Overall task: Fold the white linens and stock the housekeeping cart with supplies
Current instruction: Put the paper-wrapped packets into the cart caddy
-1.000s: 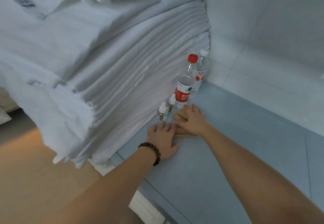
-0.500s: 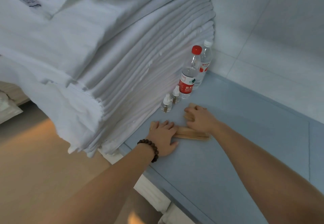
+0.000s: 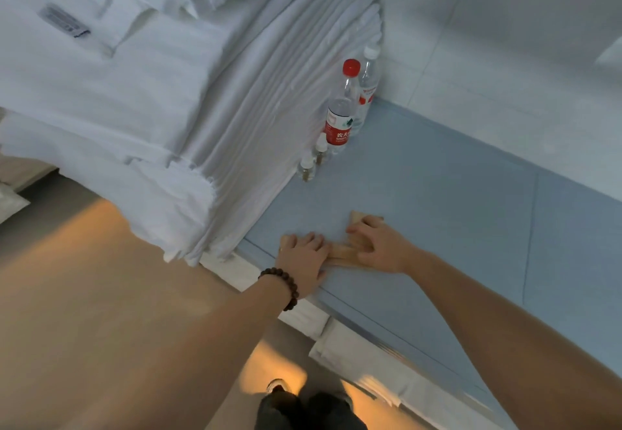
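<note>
2 hands press flat on thin wooden pieces [image 3: 340, 254] at lower centre of the blue cart top [image 3: 437, 194]: left hand [image 3: 303, 256] and right hand [image 3: 378, 244], palms down, clasping nothing. Folded white linens [image 3: 168, 110] fill the upper left. Squaring the pieces calls for gentle, even sliding.

Dim, cool light washes the linens [image 3: 141, 100] bluish, a warm orange patch glows on the floor [image 3: 84, 295], and wide-angle edges bend, perhaps slightly blurred.
</note>
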Motion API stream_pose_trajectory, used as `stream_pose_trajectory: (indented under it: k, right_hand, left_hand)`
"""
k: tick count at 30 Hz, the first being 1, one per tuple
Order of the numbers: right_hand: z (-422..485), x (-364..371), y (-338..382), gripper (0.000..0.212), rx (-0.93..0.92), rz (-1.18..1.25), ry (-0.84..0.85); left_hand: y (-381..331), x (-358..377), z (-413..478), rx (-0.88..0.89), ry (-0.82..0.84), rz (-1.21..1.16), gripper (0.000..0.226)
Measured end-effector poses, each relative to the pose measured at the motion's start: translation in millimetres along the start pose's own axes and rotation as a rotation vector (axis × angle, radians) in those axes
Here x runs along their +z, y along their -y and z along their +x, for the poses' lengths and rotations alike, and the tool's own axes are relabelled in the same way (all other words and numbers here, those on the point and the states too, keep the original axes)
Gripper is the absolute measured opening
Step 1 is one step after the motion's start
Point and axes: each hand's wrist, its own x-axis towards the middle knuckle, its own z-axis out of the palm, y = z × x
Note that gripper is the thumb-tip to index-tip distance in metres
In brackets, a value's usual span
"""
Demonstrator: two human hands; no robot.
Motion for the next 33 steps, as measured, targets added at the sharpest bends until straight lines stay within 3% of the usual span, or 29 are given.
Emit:
stream_pose_trajectory:
  k: [10, 17, 20, 26, 33]
  right_hand:
    - [-42.6, 25.9, -5.3, 0.053, -0.069, 0.013, -0.046]
    - [-64.9, 44.0, -24.5, 0.059, -0.135, -0.022, -0.101]
    - [-73.1, 52.0, -32.0, 0.06, -0.131, -0.081, -0.123]
    - [-86.6, 59.2, -39.4, 0.049, -0.084, -0.105, -0.266]
    - [-100.8, 52.8, -30.0, 0.034, -0.206, -0.035, -0.408]
  left_hand:
    - [-23.9, 1.1, -19.0, -0.013, -0.02, 0.014, 0.05]
    - [-36.1, 6.2, -32.1, 0.003, 0.001, 0.038, 0.059]
    - [-44.4, 7.6, -42.4, -0.014, -0.044, 0.11, 0.041]
    - [-59.2, 4.2, -53.2, -0.077, -0.063, 0.154, 0.042]
    - [-64.6, -0.3, -66.6, -0.213, -0.033, 0.132, 0.052]
